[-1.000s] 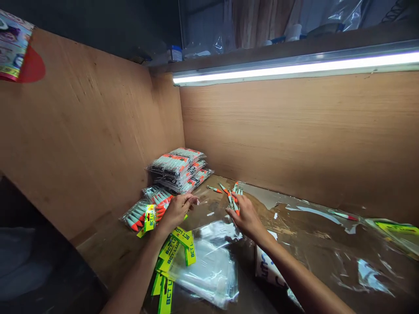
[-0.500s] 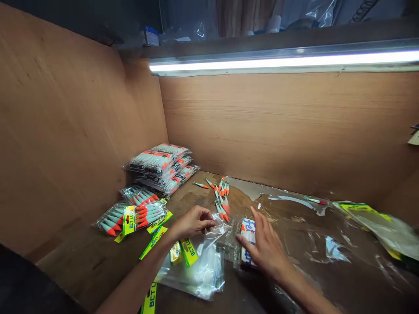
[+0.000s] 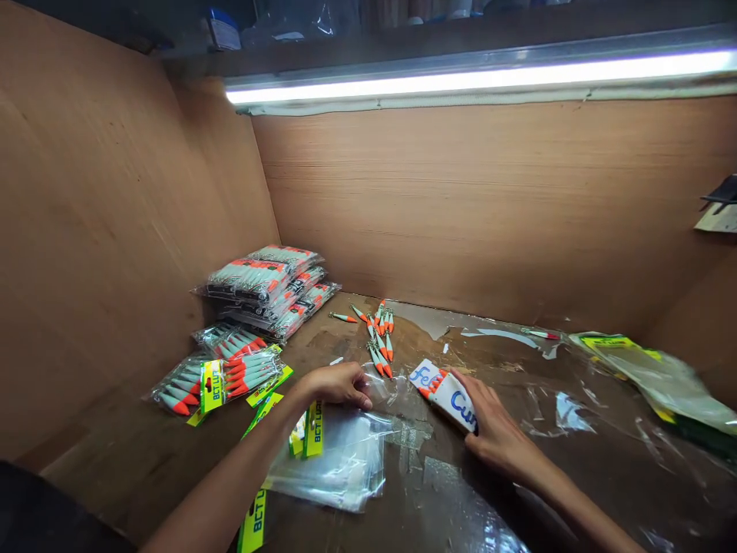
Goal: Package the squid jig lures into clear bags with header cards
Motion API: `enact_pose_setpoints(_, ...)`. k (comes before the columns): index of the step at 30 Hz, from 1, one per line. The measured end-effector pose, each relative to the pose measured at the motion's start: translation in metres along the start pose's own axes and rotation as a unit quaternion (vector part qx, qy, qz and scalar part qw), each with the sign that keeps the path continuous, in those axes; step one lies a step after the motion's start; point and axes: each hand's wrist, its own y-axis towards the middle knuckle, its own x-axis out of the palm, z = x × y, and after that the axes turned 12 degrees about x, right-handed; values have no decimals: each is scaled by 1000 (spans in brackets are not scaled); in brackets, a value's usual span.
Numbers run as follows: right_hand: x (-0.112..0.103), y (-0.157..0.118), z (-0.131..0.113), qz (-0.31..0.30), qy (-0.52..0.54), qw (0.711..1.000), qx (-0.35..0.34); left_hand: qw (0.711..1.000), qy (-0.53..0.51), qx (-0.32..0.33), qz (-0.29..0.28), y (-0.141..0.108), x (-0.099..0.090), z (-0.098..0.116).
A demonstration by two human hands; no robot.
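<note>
My right hand (image 3: 489,411) grips a flat white block (image 3: 446,393) with blue lettering and orange patches, lifted and tilted at its near end. I cannot tell what the block is. My left hand (image 3: 341,384) has its fingers curled, seemingly pinching the edge of a clear plastic bag (image 3: 377,382). Below that hand lies a stack of clear bags (image 3: 339,472) with yellow-green header cards (image 3: 314,430) on top. Just beyond both hands is a small heap of white fishing lures (image 3: 380,346) with orange tips.
Bagged lures (image 3: 253,280) are piled at the back left, with carded packs (image 3: 230,376) in front. At the right lie more clear packaging bags (image 3: 650,372). A single lure (image 3: 540,334) rests near the back wall (image 3: 461,200). A lit tube (image 3: 489,79) runs overhead.
My right hand has closed on the white block and turned it from upright to slanting. My left hand stays near the bags, its fingers more curled down. The view has shifted slightly.
</note>
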Motion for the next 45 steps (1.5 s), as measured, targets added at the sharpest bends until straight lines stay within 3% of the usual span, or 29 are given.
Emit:
enact_pose_setpoints(4, -8, -14, 6, -28, 75, 993, -92, 999, -17, -22, -39, 2, -4, 1)
enact_pose_setpoints(12, -11, -20, 6, -105, 89, 980, -144, 991, -14, -10, -130, 16, -6, 14)
enact_pose_setpoints(14, -11, -20, 5, -115, 90, 978, -148, 996, 47, 16, -74, 18, 2, 22)
enact_pose_setpoints(15, -11, -20, 5, -119, 95, 978, -145, 994, 103, 39, -13, 16, 8, 27)
enact_pose_setpoints(17, -11, -21, 6, -130, 102, 978, -130, 958, 234, 89, 138, 8, 26, 37)
enact_pose_setpoints(19, -10, -23, 6, -139, 107, 978, -110, 915, 308, 114, 235, -4, 49, 45)
enact_pose_setpoints(23, -8, -26, 3, -146, 111, 979, -86, 924, 289, 78, 239, -22, 100, 56)
enact_pose_setpoints(27, -3, -30, -4, -150, 113, 979, -85, 895, 357, 35, 266, -22, 130, 61)
enact_pose_setpoints(34, 0, -33, -5, -146, 113, 979, -83, 883, 366, 70, 285, -20, 128, 61)
enact_pose_setpoints(39, 3, -34, -7, -153, 120, 976, -95, 888, 337, 116, 291, -21, 143, 63)
enact_pose_setpoints(45, 2, -36, -15, -142, 103, 979, -105, 900, 195, 157, 358, -19, 149, 61)
